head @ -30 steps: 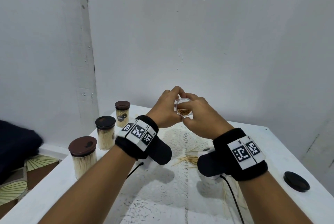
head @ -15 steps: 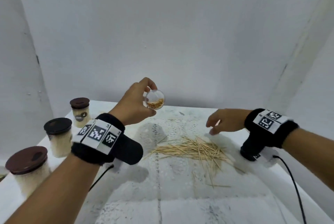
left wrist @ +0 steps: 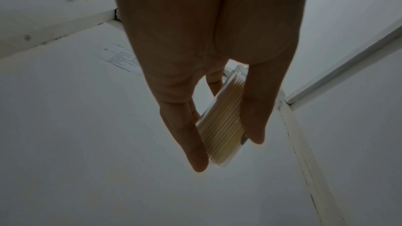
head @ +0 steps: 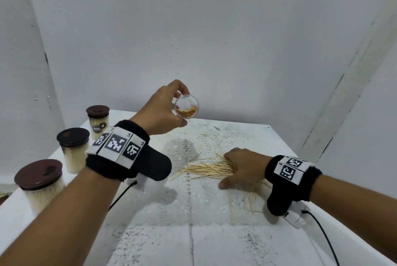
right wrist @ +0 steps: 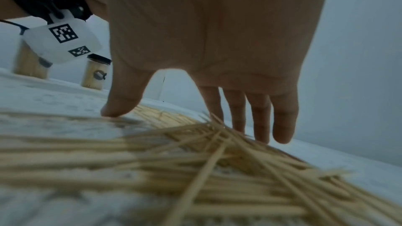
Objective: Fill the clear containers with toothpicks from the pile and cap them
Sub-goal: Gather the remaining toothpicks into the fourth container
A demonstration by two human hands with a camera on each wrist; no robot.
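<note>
My left hand (head: 165,106) holds a clear container (head: 186,106) up above the table, tipped with its open mouth toward me; a layer of toothpicks lies in its lower part. In the left wrist view the fingers (left wrist: 189,137) and thumb clasp the container (left wrist: 222,126) by its sides. My right hand (head: 240,167) lies spread, palm down, on the pile of toothpicks (head: 206,169) on the white table (head: 150,233). Its straight fingers (right wrist: 261,118) touch the loose toothpicks (right wrist: 195,169) and the thumb tip rests on the table.
Three capped, toothpick-filled containers stand along the table's left edge: the near one (head: 39,184), the middle one (head: 73,149) and the far one (head: 98,120). White walls close off the back and right. Cables run from both wrist cameras across the table.
My right hand left the container and came down onto the toothpick pile. The left hand keeps the container raised, now alone. The head view swung right, so the black lid went out of view.
</note>
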